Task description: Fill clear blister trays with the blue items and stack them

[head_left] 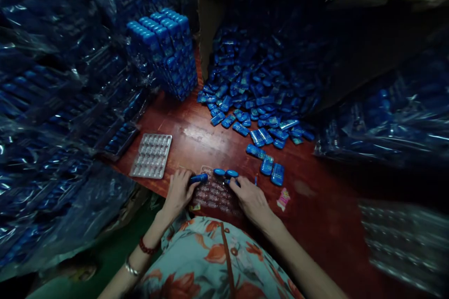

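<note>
Directly in front of me lies a clear plastic tray [214,196] with rows of moulded hollows. My left hand [179,190] is at its left edge, thumb and fingers closed on a small blue container [199,178]. Across from it, my right hand [249,197] reaches over the tray's right side, its fingers pinched on another blue container [227,181], mostly hidden. Two blue containers [225,173] sit side by side at the tray's far edge. Several loose blue containers [267,165] lie beyond my right hand, near a small pink piece [283,199].
A cardboard box [206,32] on its side spills a heap of blue containers [252,79] onto the red-brown table [196,135]. A stacked block of filled trays [168,56] stands back left. Empty clear trays lie left [151,156] and right [403,243]. Plastic-wrapped stacks [52,126] crowd the left.
</note>
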Motion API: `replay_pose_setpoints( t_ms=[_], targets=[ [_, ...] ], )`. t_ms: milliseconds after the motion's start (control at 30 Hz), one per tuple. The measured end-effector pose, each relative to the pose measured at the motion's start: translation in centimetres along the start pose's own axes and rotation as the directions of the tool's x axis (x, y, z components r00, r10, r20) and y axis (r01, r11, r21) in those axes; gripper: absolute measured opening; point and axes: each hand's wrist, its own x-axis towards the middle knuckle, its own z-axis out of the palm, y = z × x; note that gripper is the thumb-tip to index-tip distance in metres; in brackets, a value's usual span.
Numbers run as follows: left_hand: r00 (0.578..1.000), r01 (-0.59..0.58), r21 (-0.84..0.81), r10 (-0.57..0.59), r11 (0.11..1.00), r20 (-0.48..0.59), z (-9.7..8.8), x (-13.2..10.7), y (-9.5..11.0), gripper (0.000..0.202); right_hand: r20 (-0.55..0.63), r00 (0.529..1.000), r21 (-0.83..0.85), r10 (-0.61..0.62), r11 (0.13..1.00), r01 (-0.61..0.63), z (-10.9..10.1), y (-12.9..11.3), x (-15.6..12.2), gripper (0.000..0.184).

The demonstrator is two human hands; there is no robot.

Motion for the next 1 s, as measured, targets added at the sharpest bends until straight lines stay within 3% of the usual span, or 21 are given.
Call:
replay_pose_setpoints(
  t_ms=[67, 133, 267, 333, 433, 533, 700, 867, 1000],
  targets=[
    [0.990, -0.139, 0.234, 0.127, 0.962, 0.066, -0.3, 0.9, 0.7, 0.026, 0.050, 0.999, -0.050, 0.008, 0.999, -0.006, -0.5, -0.7, 0.7, 0.029],
    [0.959, -0.265, 0.324, 0.215, 0.908, 0.184, -0.7, 1.9, 1.4, 0.025, 0.087, 0.996, -0.100, 0.018, 0.995, -0.009, -0.7, -1.2, 1.2, 0.030],
    [0.893, -0.377, 0.228, 0.286, 0.898, 0.347, -1.7, 3.1, 2.2, 0.032, 0.094, 0.995, -0.132, 0.045, 0.991, -0.033, -0.3, -1.2, 1.5, 0.032],
    [0.884, -0.370, 0.069, 0.328, 0.926, 0.334, -2.1, 3.0, 2.3, 0.035, 0.054, 0.998, -0.078, 0.036, 0.996, -0.032, 0.3, -0.7, 1.1, 0.035],
    [0.890, -0.372, -0.222, 0.414, 0.901, 0.192, -1.8, 2.3, 2.5, 0.030, -0.060, 0.998, 0.027, 0.009, 1.000, -0.007, 1.6, 0.2, 0.2, 0.041],
    [0.900, -0.384, -0.297, 0.426, 0.874, 0.090, -0.3, 1.9, 2.7, 0.027, -0.159, 0.987, 0.103, 0.011, 0.995, 0.005, 2.8, 0.9, -0.6, 0.047],
    [0.901, -0.391, -0.082, 0.399, 0.917, 0.172, 1.7, 2.3, 2.3, 0.031, -0.157, 0.988, 0.068, -0.013, 0.997, 0.024, 2.9, 1.2, -0.4, 0.046],
    [0.869, -0.447, 0.123, 0.398, 0.886, 0.294, 1.3, 2.2, 3.4, 0.032, -0.153, 0.988, 0.006, -0.036, 0.999, 0.037, 2.8, 0.7, 0.2, 0.046],
    [0.883, -0.400, 0.242, 0.301, 0.884, 0.359, 1.0, 2.3, 4.8, 0.037, -0.154, 0.988, -0.028, -0.030, 0.999, 0.026, 2.7, 0.6, 0.3, 0.045]
  ],
)
